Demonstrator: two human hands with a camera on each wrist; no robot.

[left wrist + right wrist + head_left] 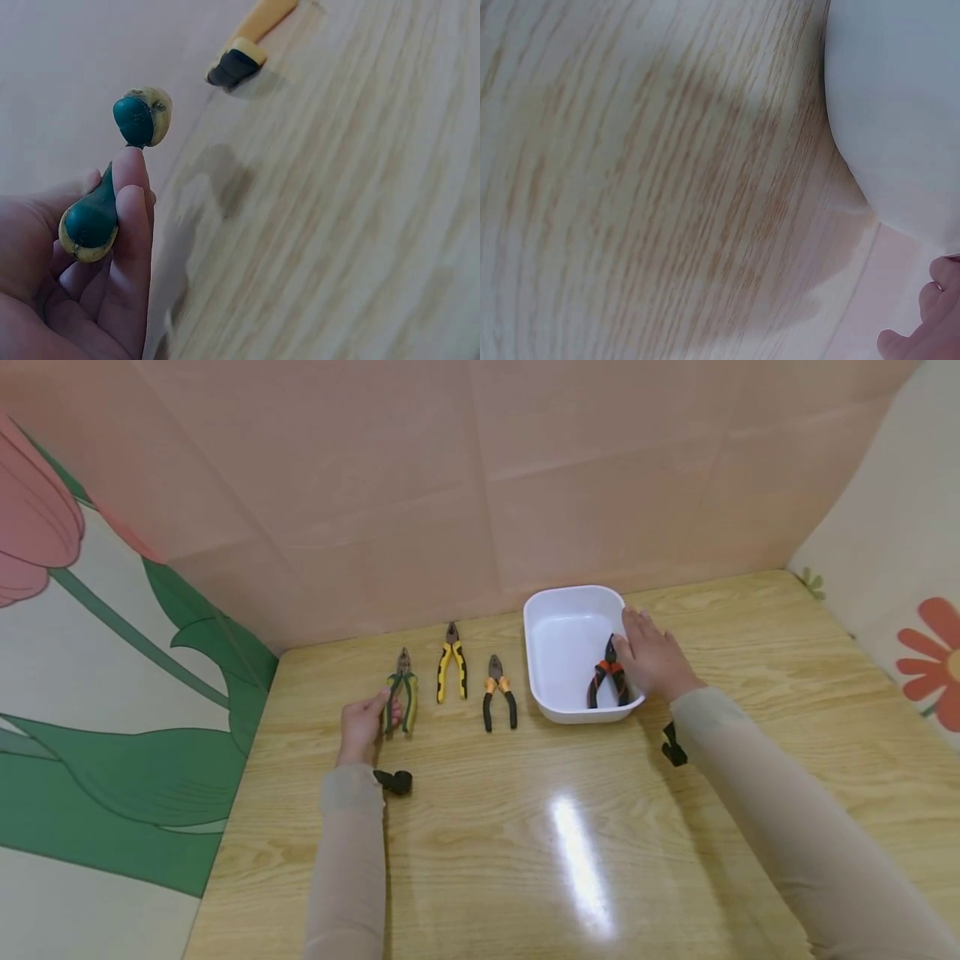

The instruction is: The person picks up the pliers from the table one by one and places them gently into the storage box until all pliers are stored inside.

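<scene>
My left hand (363, 724) grips one handle of green-and-yellow pliers (403, 681), jaws pointing away from me. In the left wrist view the two handle ends (91, 223) stand apart, one between thumb and fingers. My right hand (656, 660) rests at the right rim of a white plastic tray (551, 693), its fingers extended forward together. Inside the tray, red-and-black pliers (619, 675) lean with their tip up near the right thumb. Only fingertips (946, 271) of that hand show in the right wrist view, beside the tray's outer wall (892, 97).
Between the left hand and the tray lie yellow-and-black pliers (452, 660) and, closer to the tray, orange-and-black pliers (496, 681). All sit on a wood-grain table (465, 843). A pink-covered wall (390, 502) borders its far edge; patterned panels flank both sides.
</scene>
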